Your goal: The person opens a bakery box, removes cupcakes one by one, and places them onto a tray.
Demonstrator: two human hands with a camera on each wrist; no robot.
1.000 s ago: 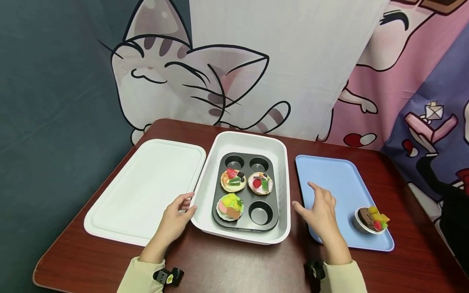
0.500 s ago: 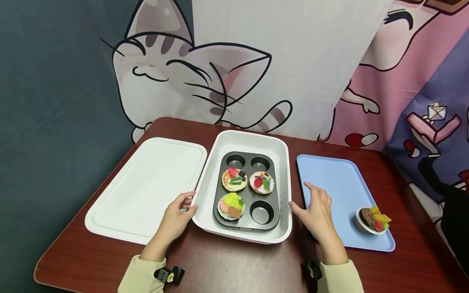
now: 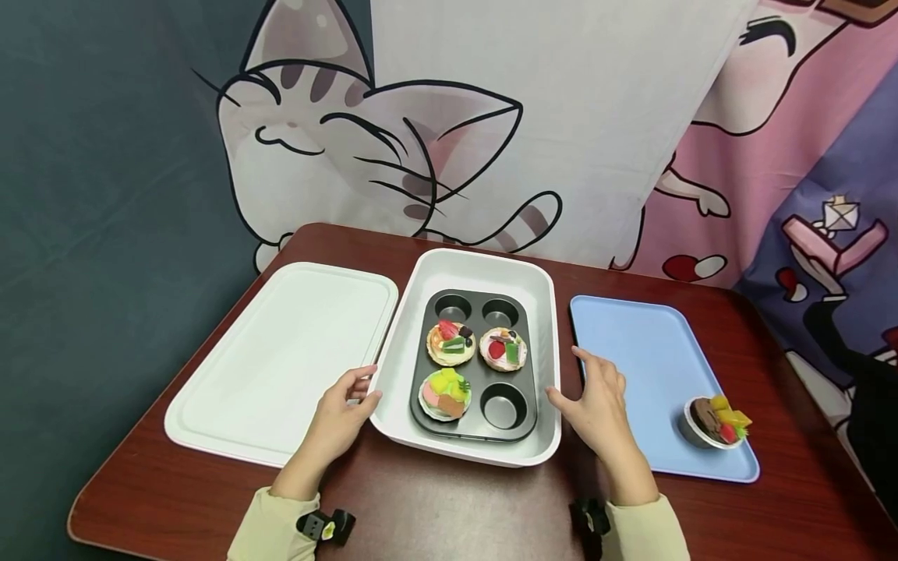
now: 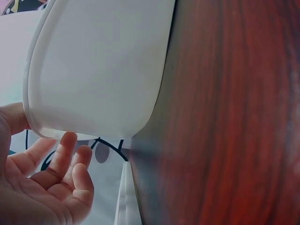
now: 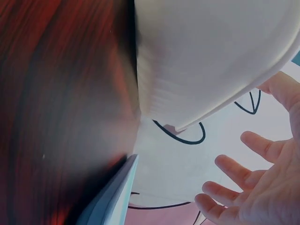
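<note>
The tub (image 3: pixel 484 273) sits mid-table, between the white tray (image 3: pixel 281 366) on the left and the blue tray (image 3: pixel 631 335) on the right. The left hand (image 3: pixel 335 417) grips its rim on the near left, thumb on the edge and the other fingers curled against the outside. The right hand (image 3: pixel 602 409) is unclenched, its thumb at the right rim, though I cannot tell if it touches; its other fingers are spread apart from the wall, beside the blue tray. Inside the tub lies a dark tin (image 3: pixel 477 374), with fruit-topped tarts in the middle-left (image 3: pixel 451 344), middle-right (image 3: pixel 503 349) and near-left cups. A chocolate cake (image 3: pixel 714 421) in a cup stands at the blue tray's near right. The table (image 3: pixel 456 499) is reddish brown; behind it hangs cat-printed cloth (image 3: pixel 596 156).
</note>
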